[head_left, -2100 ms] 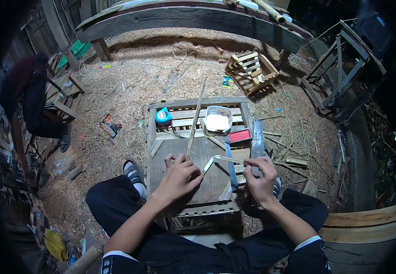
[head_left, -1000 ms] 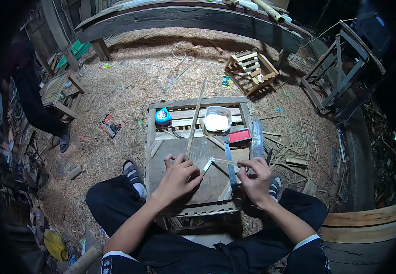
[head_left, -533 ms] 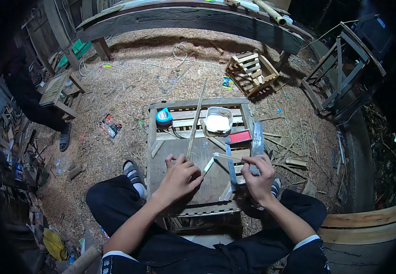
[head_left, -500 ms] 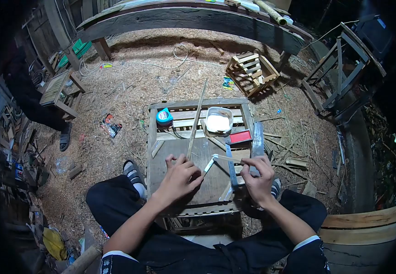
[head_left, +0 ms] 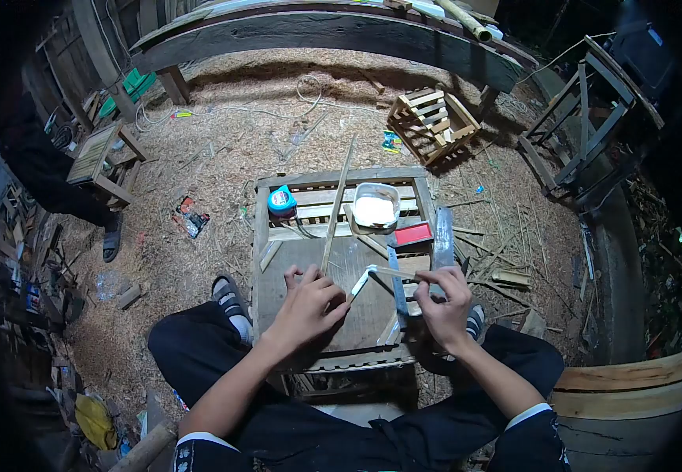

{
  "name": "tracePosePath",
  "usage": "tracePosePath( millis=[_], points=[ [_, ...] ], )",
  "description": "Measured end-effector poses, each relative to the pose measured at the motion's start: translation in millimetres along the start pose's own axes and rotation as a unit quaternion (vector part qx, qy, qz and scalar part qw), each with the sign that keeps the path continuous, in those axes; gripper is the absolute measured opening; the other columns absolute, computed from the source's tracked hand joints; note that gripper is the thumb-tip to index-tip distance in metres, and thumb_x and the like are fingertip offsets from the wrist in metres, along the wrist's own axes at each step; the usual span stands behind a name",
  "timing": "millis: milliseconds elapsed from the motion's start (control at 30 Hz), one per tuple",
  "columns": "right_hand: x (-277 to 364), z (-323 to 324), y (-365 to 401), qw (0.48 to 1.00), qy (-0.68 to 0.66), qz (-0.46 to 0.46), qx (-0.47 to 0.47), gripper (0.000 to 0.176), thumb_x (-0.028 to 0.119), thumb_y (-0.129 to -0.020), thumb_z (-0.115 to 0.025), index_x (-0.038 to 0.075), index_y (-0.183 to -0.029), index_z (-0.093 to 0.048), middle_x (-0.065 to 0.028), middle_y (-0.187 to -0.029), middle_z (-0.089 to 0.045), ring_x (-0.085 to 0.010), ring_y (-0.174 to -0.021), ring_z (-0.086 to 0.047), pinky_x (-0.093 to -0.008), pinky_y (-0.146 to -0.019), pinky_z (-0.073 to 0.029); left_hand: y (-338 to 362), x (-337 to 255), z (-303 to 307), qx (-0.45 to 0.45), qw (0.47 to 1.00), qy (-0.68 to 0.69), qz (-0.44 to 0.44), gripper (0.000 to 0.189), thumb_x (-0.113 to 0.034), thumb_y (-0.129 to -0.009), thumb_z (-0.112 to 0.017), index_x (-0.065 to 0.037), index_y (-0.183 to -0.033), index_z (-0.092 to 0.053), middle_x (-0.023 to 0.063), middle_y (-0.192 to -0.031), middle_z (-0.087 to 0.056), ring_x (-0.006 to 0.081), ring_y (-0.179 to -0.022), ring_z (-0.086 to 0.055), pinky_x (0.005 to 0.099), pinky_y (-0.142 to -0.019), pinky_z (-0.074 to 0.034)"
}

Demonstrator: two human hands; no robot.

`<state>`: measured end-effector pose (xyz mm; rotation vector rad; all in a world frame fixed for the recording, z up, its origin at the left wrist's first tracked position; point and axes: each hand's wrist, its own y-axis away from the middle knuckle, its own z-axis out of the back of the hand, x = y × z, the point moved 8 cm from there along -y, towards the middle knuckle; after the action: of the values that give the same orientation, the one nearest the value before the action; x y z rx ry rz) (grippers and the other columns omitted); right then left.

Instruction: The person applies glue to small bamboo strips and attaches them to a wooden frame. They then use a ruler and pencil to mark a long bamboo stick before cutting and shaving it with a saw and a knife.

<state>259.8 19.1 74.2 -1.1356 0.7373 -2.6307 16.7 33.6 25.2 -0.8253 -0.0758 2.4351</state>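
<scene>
My left hand rests over the board, its thumb and fingertips closed on the lower end of a short wooden strip. White paste coats the strip's upper part. My right hand pinches a thin stick, which reaches left so that its tip meets the strip's white upper end. Beyond the hands stands a square white tub with white paste inside. A long narrow wood strip lies from near my left fingers toward the far edge. Left of my right hand is a grey metal bar.
On the slatted crate table are a blue tape measure, a red-topped box and a flat metal blade. A wooden crate sits on the shavings-covered floor. At left, another person's leg is beside a small stool.
Both hands keep nearly the same pose, with the stick's tip still against the white end of the strip. The view has shifted very slightly.
</scene>
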Motion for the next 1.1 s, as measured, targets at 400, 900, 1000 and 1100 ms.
tracePosePath(
  millis=[400, 900, 1000, 1100],
  points=[
    [11, -4, 9, 0.999, -0.013, 0.036, 0.03, 0.016, 0.0, -0.08, -0.076, 0.002, -0.096, -0.079, -0.0085, -0.088, -0.075, -0.0247, -0.087, -0.067, -0.0357, -0.076, -0.054, 1, 1, 1, -0.006, 1.0, -0.014, -0.005, 0.016, -0.028, -0.089, -0.078, -0.013, -0.093, -0.077, 0.0036, -0.095, -0.07, 0.0246, -0.111, -0.056, 0.0533, -0.104, -0.025],
    [4, -1, 9, 1.0, -0.023, 0.006, 0.009, 0.015, 0.001, -0.079, -0.075, 0.002, -0.093, -0.079, -0.0097, -0.089, -0.076, -0.0275, -0.084, -0.069, -0.0395, -0.075, -0.055, 0, 0, 0, 0.0, 1.0, -0.007, -0.001, 0.016, -0.028, -0.089, -0.078, -0.012, -0.093, -0.076, 0.0037, -0.095, -0.07, 0.0241, -0.111, -0.057, 0.0542, -0.104, -0.025],
    [16, -7, 16, 0.998, -0.031, 0.033, 0.047, 0.015, 0.002, -0.079, -0.076, 0.002, -0.094, -0.079, -0.0109, -0.088, -0.076, -0.0293, -0.086, -0.069, -0.04, -0.078, -0.056, 1, 0, 0, -0.001, 1.0, -0.013, -0.003, 0.016, -0.028, -0.089, -0.078, -0.012, -0.093, -0.076, 0.0038, -0.095, -0.07, 0.0243, -0.111, -0.057, 0.0542, -0.104, -0.025],
    [21, -5, 16, 0.998, -0.031, 0.037, 0.045, 0.015, 0.002, -0.079, -0.076, 0.002, -0.094, -0.079, -0.0115, -0.088, -0.076, -0.0297, -0.087, -0.07, -0.0403, -0.08, -0.056, 1, 1, 0, -0.003, 1.0, -0.012, -0.002, 0.016, -0.028, -0.089, -0.078, -0.012, -0.093, -0.076, 0.0038, -0.095, -0.07, 0.0244, -0.111, -0.057, 0.0542, -0.104, -0.025]
  ],
)
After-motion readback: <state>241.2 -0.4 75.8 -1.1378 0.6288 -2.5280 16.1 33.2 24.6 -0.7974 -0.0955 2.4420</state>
